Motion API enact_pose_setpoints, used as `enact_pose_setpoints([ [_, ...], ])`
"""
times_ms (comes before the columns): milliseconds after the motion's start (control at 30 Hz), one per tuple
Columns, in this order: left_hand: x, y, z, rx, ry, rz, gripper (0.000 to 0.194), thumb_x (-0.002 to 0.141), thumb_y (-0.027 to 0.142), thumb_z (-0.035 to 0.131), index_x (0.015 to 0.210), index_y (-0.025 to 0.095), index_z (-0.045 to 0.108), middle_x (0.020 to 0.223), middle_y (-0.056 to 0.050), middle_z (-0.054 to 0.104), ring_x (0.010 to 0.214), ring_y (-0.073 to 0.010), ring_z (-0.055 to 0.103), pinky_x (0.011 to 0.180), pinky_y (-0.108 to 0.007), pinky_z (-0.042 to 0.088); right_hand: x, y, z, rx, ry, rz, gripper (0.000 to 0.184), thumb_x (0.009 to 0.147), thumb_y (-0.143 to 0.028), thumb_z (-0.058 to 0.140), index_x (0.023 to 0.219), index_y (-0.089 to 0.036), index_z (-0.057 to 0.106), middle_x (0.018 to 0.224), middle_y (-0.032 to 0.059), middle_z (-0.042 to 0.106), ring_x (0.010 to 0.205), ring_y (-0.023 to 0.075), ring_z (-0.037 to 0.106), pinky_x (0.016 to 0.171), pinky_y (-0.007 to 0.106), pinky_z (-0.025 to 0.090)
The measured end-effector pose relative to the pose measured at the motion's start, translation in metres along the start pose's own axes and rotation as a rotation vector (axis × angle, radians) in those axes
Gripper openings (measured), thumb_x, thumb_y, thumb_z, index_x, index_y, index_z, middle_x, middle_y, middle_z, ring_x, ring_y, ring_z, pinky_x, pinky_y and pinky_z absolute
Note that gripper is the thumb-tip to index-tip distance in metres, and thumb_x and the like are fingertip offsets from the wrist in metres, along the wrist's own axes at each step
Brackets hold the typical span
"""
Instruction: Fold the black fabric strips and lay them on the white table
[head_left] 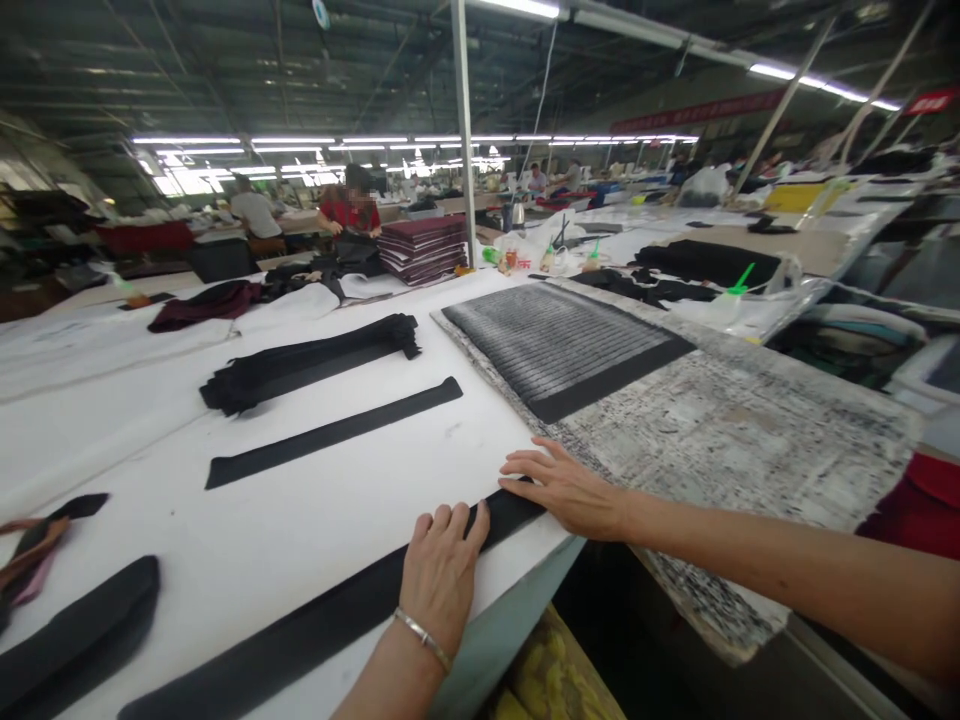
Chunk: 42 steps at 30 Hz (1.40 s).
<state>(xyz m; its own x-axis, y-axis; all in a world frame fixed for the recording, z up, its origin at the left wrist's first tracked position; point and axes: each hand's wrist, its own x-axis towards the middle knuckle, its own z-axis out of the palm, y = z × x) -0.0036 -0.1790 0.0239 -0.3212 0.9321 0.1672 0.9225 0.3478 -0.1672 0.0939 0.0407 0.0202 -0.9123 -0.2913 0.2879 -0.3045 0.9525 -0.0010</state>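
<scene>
A long black fabric strip [300,620] lies flat along the front edge of the white table. My left hand [442,565], with a bracelet at the wrist, rests on it from above, fingertips down and thumb apart. At the strip's far right end is my right hand [574,490], its fingers stretched out and apart, the lowest ones touching the end. Beyond my hands lies a shorter black strip [337,430]. Behind that is a stack of black strips [307,362] with uneven ends. Another dark, rounded-end piece [82,635] lies at lower left.
To the right, a speckled board [750,440] carries a dark panel with pale rows of strips [562,340]. A maroon fabric pile [424,248] stands at the back near a metal post [463,130]. Bottles, cloth scraps and several people are farther off. The table edge runs below my hands.
</scene>
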Motion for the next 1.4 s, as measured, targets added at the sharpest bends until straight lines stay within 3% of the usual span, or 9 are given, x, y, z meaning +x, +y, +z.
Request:
enact_pose_setpoints([
  [267, -0.025, -0.006, -0.006, -0.090, -0.014, -0.067, 0.041, 0.088, 0.009, 0.041, 0.129, 0.012, 0.046, 0.105, -0.009, 0.059, 0.093, -0.0207, 0.052, 0.081, -0.038, 0.046, 0.010, -0.020, 0.014, -0.125, 0.046, -0.104, 0.054, 0.081, 0.003, 0.036, 0.129, -0.019, 0.048, 0.116, 0.0077, 0.062, 0.116, 0.0232, 0.050, 0.104, 0.055, 0.024],
  [433, -0.093, -0.053, -0.017, -0.076, -0.065, -0.307, 0.042, 0.086, 0.004, 0.041, 0.126, 0.012, 0.052, 0.110, -0.008, 0.061, 0.102, -0.0182, 0.053, 0.092, -0.033, 0.044, 0.010, -0.009, 0.027, -0.194, 0.115, -0.167, 0.066, 0.072, 0.007, 0.034, 0.129, -0.023, 0.049, 0.121, 0.0060, 0.061, 0.116, 0.0239, 0.052, 0.102, 0.055, 0.025],
  [533, -0.144, -0.085, -0.021, -0.051, -0.088, -0.504, 0.049, 0.084, -0.001, 0.035, 0.126, 0.016, 0.054, 0.115, -0.008, 0.062, 0.107, -0.0195, 0.053, 0.096, -0.036, 0.043, 0.014, -0.011, 0.026, -0.176, 0.099, -0.156, 0.057, 0.077, 0.003, 0.036, 0.125, -0.024, 0.051, 0.119, 0.0056, 0.062, 0.115, 0.0250, 0.051, 0.101, 0.055, 0.024],
  [733, -0.188, -0.109, -0.012, -0.010, -0.020, -0.444, 0.058, 0.082, -0.001, 0.035, 0.134, 0.021, 0.046, 0.129, -0.006, 0.056, 0.117, -0.0195, 0.049, 0.102, -0.038, 0.038, 0.033, -0.020, 0.014, -0.093, -0.009, -0.016, 0.029, 0.088, -0.013, 0.046, 0.114, -0.024, 0.055, 0.106, 0.0054, 0.062, 0.101, 0.0245, 0.054, 0.095, 0.051, 0.028],
  [900, -0.160, -0.122, -0.021, -0.161, -0.202, -0.583, 0.047, 0.077, 0.001, 0.040, 0.109, 0.027, 0.062, 0.097, -0.004, 0.064, 0.092, -0.0198, 0.058, 0.081, -0.037, 0.043, 0.052, -0.023, -0.010, 0.035, -0.154, 0.111, 0.020, 0.076, -0.017, 0.062, 0.096, -0.021, 0.058, 0.096, 0.0058, 0.060, 0.091, 0.0245, 0.054, 0.083, 0.042, 0.036],
  [1033, -0.120, -0.160, -0.042, -0.344, -0.285, -0.526, 0.032, 0.067, 0.000, 0.042, 0.081, 0.023, 0.060, 0.086, 0.000, 0.065, 0.084, -0.0166, 0.058, 0.077, -0.030, 0.040, 0.079, -0.008, -0.028, 0.061, -0.239, 0.200, 0.013, 0.080, -0.009, 0.048, 0.081, -0.020, 0.055, 0.084, 0.0037, 0.060, 0.079, 0.0207, 0.054, 0.071, 0.034, 0.037],
  [1133, -0.082, -0.209, -0.050, -0.399, -0.250, -0.537, 0.028, 0.071, 0.005, 0.041, 0.085, 0.022, 0.058, 0.087, 0.002, 0.066, 0.083, -0.0132, 0.059, 0.074, -0.024, 0.041, 0.113, 0.021, -0.031, 0.064, -0.177, 0.245, 0.022, 0.085, -0.009, 0.041, 0.094, -0.021, 0.056, 0.086, 0.0032, 0.064, 0.078, 0.0197, 0.056, 0.070, 0.033, 0.036],
  [1267, -0.028, -0.281, -0.041, -0.255, -0.223, -0.633, 0.037, 0.070, 0.007, 0.043, 0.097, 0.026, 0.061, 0.093, 0.001, 0.069, 0.090, -0.0169, 0.062, 0.081, -0.029, 0.042, 0.173, 0.061, -0.018, -0.038, -0.088, 0.152, 0.037, 0.085, -0.006, 0.039, 0.115, -0.021, 0.054, 0.102, 0.0064, 0.064, 0.093, 0.0213, 0.058, 0.080, 0.036, 0.036],
  [1400, 0.010, -0.304, -0.018, -0.108, -0.126, -0.712, 0.056, 0.068, 0.002, 0.038, 0.115, 0.024, 0.058, 0.118, -0.008, 0.064, 0.112, -0.0242, 0.056, 0.098, -0.046, 0.033, 0.218, 0.076, 0.004, -0.122, -0.092, 0.139, 0.036, 0.082, -0.003, 0.041, 0.108, -0.019, 0.060, 0.094, 0.0089, 0.063, 0.089, 0.0238, 0.056, 0.077, 0.038, 0.037],
])
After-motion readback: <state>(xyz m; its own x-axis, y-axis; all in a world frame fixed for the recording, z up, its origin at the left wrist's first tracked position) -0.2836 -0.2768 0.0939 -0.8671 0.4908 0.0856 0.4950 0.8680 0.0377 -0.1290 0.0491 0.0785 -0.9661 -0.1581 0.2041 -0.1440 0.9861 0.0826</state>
